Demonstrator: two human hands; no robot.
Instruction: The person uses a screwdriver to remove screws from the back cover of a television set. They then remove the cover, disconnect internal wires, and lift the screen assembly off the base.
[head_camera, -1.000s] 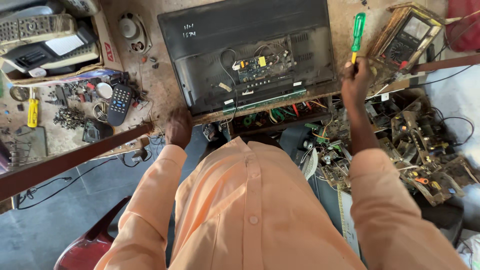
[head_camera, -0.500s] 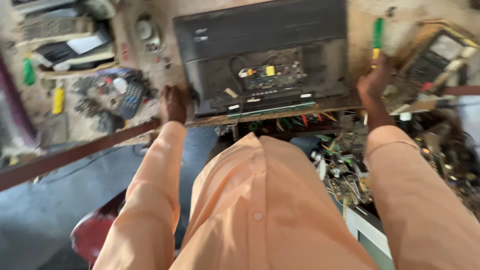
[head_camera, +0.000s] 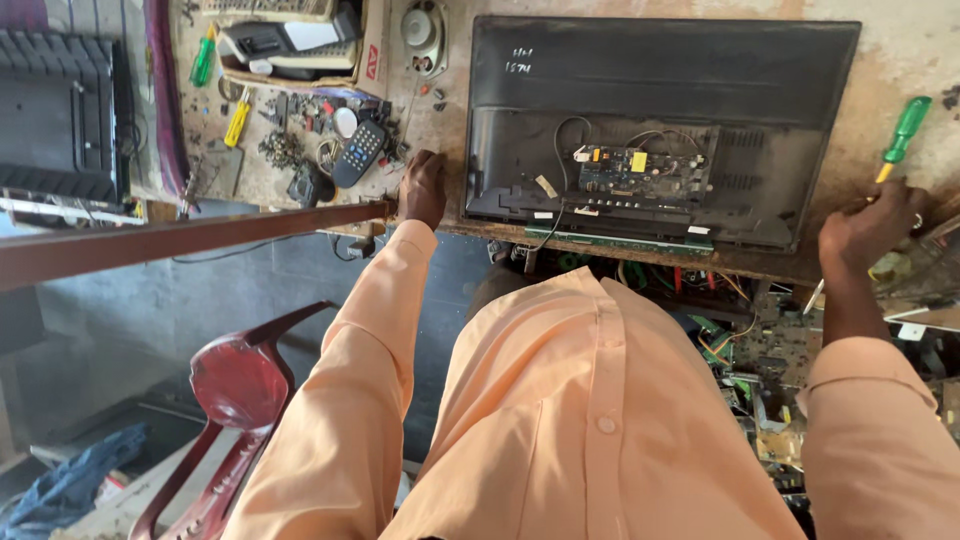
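Note:
A flat television (head_camera: 660, 90) lies face down on the workbench (head_camera: 890, 60), its back open over a blue circuit board (head_camera: 640, 170) with loose wires. My left hand (head_camera: 425, 188) rests with bent fingers on the bench's front edge, just left of the television's lower left corner. To the right of the television, my right hand (head_camera: 870, 225) grips a screwdriver (head_camera: 905, 135) with a green handle, which points away from me. My orange shirt sleeves fill the lower part of the view.
Left of the television lie a remote control (head_camera: 358, 152), a small speaker (head_camera: 420, 28), loose parts and a cardboard tray of devices (head_camera: 290, 45). A wooden rail (head_camera: 190, 235) runs to the left. A red plastic chair (head_camera: 240, 385) stands below. Circuit boards and wires crowd the shelf (head_camera: 770, 340) under the bench.
The view has swung and steadied closer over the bench. My left hand stays at the bench edge, and my right hand still holds the screwdriver to the right of the television.

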